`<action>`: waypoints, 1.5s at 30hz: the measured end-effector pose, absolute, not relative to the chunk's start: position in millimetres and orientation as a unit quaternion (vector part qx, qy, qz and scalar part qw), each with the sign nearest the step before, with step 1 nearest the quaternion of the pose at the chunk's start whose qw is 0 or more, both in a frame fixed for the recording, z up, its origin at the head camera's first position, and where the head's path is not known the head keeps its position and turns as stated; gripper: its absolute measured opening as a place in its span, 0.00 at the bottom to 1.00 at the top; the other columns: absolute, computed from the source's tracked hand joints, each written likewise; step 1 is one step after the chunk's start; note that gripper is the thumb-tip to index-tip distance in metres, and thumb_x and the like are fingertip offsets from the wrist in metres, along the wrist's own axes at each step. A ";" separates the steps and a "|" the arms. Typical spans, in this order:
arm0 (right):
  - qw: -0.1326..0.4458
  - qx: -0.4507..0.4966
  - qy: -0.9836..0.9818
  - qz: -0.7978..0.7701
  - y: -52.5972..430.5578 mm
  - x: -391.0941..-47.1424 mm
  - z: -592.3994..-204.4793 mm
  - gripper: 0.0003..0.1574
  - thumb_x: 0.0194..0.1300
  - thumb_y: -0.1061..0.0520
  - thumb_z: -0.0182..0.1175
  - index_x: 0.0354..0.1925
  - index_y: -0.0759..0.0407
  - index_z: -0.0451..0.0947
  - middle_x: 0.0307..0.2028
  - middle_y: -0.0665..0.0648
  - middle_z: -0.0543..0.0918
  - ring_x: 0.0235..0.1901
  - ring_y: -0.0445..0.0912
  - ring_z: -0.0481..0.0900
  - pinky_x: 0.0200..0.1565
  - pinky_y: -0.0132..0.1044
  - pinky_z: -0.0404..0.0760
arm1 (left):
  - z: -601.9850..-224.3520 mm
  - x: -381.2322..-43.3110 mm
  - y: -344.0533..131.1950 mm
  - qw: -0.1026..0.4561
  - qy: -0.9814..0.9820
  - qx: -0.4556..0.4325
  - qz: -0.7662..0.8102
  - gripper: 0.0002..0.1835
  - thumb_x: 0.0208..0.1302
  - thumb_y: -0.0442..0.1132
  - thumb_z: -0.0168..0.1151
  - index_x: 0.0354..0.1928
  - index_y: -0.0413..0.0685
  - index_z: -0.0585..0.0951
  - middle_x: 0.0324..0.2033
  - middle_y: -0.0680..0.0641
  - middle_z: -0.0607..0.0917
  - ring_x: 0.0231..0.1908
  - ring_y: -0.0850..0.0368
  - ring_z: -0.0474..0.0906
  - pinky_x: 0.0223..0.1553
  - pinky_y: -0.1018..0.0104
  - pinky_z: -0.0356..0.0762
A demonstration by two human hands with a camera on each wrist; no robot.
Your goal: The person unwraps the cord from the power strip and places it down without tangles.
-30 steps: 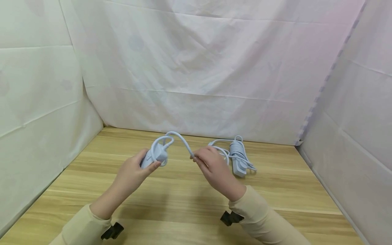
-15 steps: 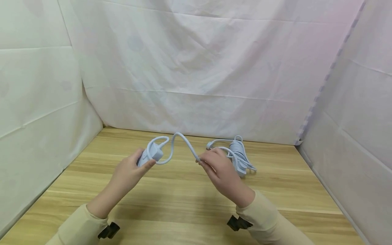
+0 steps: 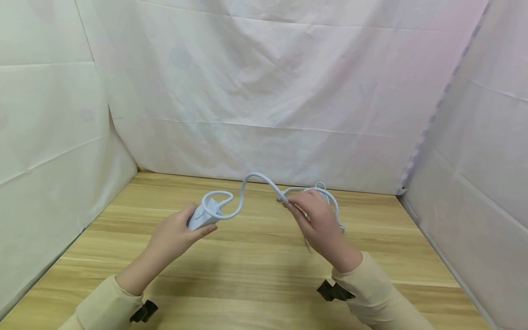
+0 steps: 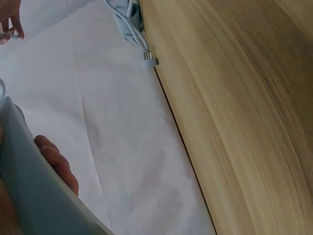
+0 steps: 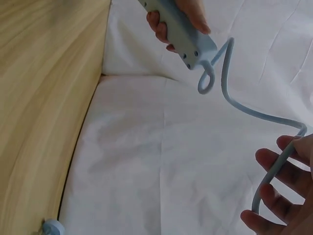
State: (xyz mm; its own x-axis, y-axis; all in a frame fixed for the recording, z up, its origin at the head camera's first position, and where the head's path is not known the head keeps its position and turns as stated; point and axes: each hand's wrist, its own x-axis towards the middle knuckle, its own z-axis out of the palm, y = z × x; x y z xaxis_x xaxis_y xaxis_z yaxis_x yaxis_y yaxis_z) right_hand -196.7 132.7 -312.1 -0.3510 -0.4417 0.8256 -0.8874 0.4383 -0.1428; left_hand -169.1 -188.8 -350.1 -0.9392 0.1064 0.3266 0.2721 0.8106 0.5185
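My left hand [image 3: 175,233] grips a pale blue-white power strip [image 3: 202,217], thumb along the near side and fingers behind it. From the strip's end a cord [image 3: 242,192] curls into a loop, then arches across to my right hand [image 3: 319,224], which pinches it between thumb and fingers. In the right wrist view the cord [image 5: 264,116] runs across the curled fingers [image 5: 279,200], and the strip [image 5: 183,36] shows small holes near its end. Behind my right hand lies a second power strip with its cord wound round it, mostly hidden; one cord loop [image 3: 321,185] shows.
The wound cord [image 4: 126,22] and a plug [image 4: 149,62] with metal prongs lie near the back of the wooden table [image 3: 247,275]. White cloth [image 3: 264,91] hangs behind the table and along both sides. Dark wrist mounts [image 3: 336,290] stick out below the sleeves.
My right hand has moved right with the cord, widening the arch between the hands, and now covers most of the wound strip. My left hand keeps its grip, nearly in place.
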 end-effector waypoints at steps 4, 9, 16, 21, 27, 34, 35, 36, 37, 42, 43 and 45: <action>0.382 0.428 -0.765 0.294 144.8 -199.2 -304.8 0.10 0.63 0.68 0.61 0.42 0.59 0.82 0.35 0.52 0.84 0.36 0.46 0.77 0.41 0.42 0.71 | -350.9 -169.1 -187.9 0.151 -0.944 -0.106 -0.274 0.29 0.54 0.63 0.68 0.46 0.48 0.78 0.28 0.52 0.80 0.24 0.58 0.72 0.22 0.62 0.67; 0.387 0.415 -0.777 0.273 161.9 -201.9 -300.2 0.11 0.62 0.71 0.61 0.42 0.62 0.81 0.35 0.56 0.83 0.37 0.48 0.79 0.41 0.42 0.73 | -354.4 -170.5 -189.8 0.155 -0.948 -0.117 -0.253 0.30 0.54 0.63 0.68 0.49 0.48 0.79 0.30 0.52 0.82 0.25 0.59 0.73 0.23 0.63 0.68; 0.368 0.393 -0.802 0.259 184.0 -207.6 -301.3 0.14 0.60 0.75 0.61 0.43 0.64 0.81 0.38 0.58 0.84 0.40 0.49 0.80 0.44 0.38 0.74 | -363.3 -174.0 -199.3 0.146 -0.955 -0.133 -0.221 0.30 0.54 0.63 0.68 0.48 0.47 0.79 0.29 0.52 0.82 0.24 0.61 0.72 0.23 0.64 0.68; 0.357 0.374 -0.820 0.245 194.9 -211.8 -309.6 0.13 0.59 0.74 0.62 0.42 0.64 0.80 0.38 0.58 0.83 0.40 0.50 0.79 0.43 0.43 0.76 | -372.8 -178.2 -211.7 0.109 -0.962 -0.143 -0.203 0.28 0.54 0.65 0.67 0.44 0.48 0.80 0.28 0.55 0.81 0.24 0.61 0.70 0.24 0.63 0.67; 0.322 0.345 -0.853 0.225 208.7 -215.0 -321.8 0.12 0.63 0.71 0.61 0.45 0.63 0.80 0.40 0.58 0.82 0.42 0.52 0.79 0.45 0.47 0.76 | -384.4 -182.4 -227.6 0.077 -0.965 -0.153 -0.196 0.27 0.54 0.63 0.68 0.45 0.51 0.78 0.31 0.55 0.81 0.27 0.61 0.73 0.26 0.60 0.71; 0.300 0.329 -0.871 0.206 228.2 -220.1 -335.5 0.15 0.63 0.71 0.60 0.48 0.65 0.80 0.43 0.61 0.83 0.46 0.56 0.79 0.47 0.51 0.76 | -391.7 -183.4 -240.6 0.067 -0.965 -0.180 -0.181 0.25 0.55 0.57 0.70 0.50 0.55 0.76 0.34 0.58 0.81 0.31 0.62 0.75 0.28 0.60 0.71; 0.299 0.330 -0.872 0.202 230.9 -221.3 -337.5 0.15 0.63 0.72 0.60 0.49 0.65 0.80 0.43 0.61 0.83 0.45 0.56 0.79 0.47 0.51 0.76 | -392.8 -183.8 -242.3 0.067 -0.964 -0.184 -0.179 0.25 0.55 0.57 0.70 0.51 0.55 0.77 0.35 0.58 0.81 0.31 0.62 0.75 0.29 0.59 0.72; 0.304 0.336 -0.870 0.197 233.7 -222.6 -339.7 0.16 0.62 0.72 0.61 0.48 0.66 0.80 0.43 0.61 0.83 0.45 0.56 0.79 0.46 0.52 0.76 | -394.1 -184.7 -244.1 0.065 -0.964 -0.188 -0.179 0.26 0.54 0.57 0.71 0.50 0.55 0.77 0.35 0.58 0.81 0.32 0.62 0.75 0.30 0.59 0.72; 0.312 0.344 -0.865 0.191 236.6 -224.0 -342.3 0.16 0.60 0.72 0.62 0.48 0.66 0.80 0.43 0.62 0.83 0.45 0.57 0.79 0.46 0.51 0.76 | -395.5 -185.6 -246.0 0.065 -0.964 -0.190 -0.176 0.26 0.54 0.58 0.71 0.50 0.55 0.77 0.35 0.58 0.81 0.32 0.62 0.75 0.30 0.59 0.72; 0.353 0.394 -0.835 0.152 248.4 -229.0 -354.8 0.18 0.51 0.74 0.67 0.43 0.67 0.81 0.39 0.63 0.83 0.41 0.59 0.80 0.44 0.52 0.77 | -403.5 -190.7 -257.1 0.072 -0.965 -0.199 -0.152 0.28 0.51 0.56 0.74 0.51 0.52 0.79 0.41 0.51 0.83 0.36 0.56 0.78 0.35 0.54 0.75; 0.353 0.398 -0.834 0.146 250.3 -229.6 -356.8 0.18 0.50 0.73 0.67 0.42 0.67 0.81 0.38 0.62 0.83 0.41 0.59 0.80 0.44 0.52 0.77 | -405.0 -191.3 -258.9 0.072 -0.966 -0.199 -0.147 0.29 0.50 0.55 0.74 0.52 0.51 0.80 0.42 0.49 0.84 0.37 0.54 0.79 0.35 0.53 0.76; 0.348 0.398 -0.838 0.134 254.1 -231.0 -359.9 0.17 0.50 0.72 0.67 0.42 0.66 0.81 0.37 0.61 0.83 0.40 0.58 0.80 0.43 0.52 0.77 | -408.3 -193.3 -261.9 0.064 -0.967 -0.199 -0.143 0.29 0.49 0.54 0.75 0.52 0.49 0.80 0.44 0.45 0.83 0.39 0.51 0.80 0.37 0.51 0.77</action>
